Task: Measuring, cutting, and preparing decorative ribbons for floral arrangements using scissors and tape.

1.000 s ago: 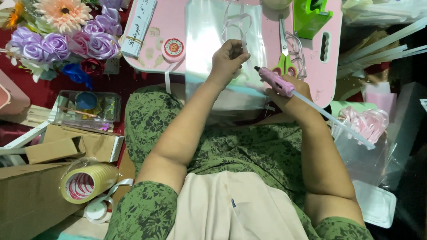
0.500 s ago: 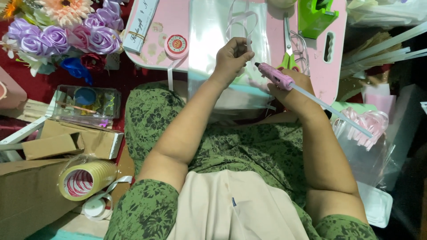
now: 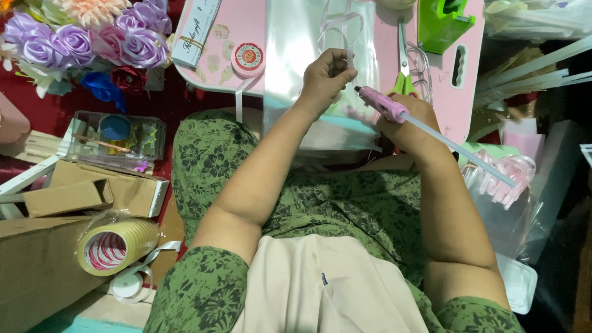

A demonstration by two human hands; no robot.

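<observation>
1. Your left hand [image 3: 327, 77] pinches a clear plastic sheet [image 3: 296, 49], grip clamped on it, over the pink worktop [image 3: 246, 24].
2. Your right hand [image 3: 412, 120] grips a pink glue gun [image 3: 382, 103], nozzle pointing at the sheet.
3. Green-handled scissors [image 3: 404, 74] lie just beyond the gun.

Scissors [image 3: 404, 68] on table [image 3: 246, 24], right of film [image 3: 296, 43]

We see purple paper roses [image 3: 92, 37], a tape roll [image 3: 114, 245], cardboard boxes [image 3: 92, 191], green-handled scissors [image 3: 404, 68] and, possibly, a green tape dispenser [image 3: 444, 21].
</observation>
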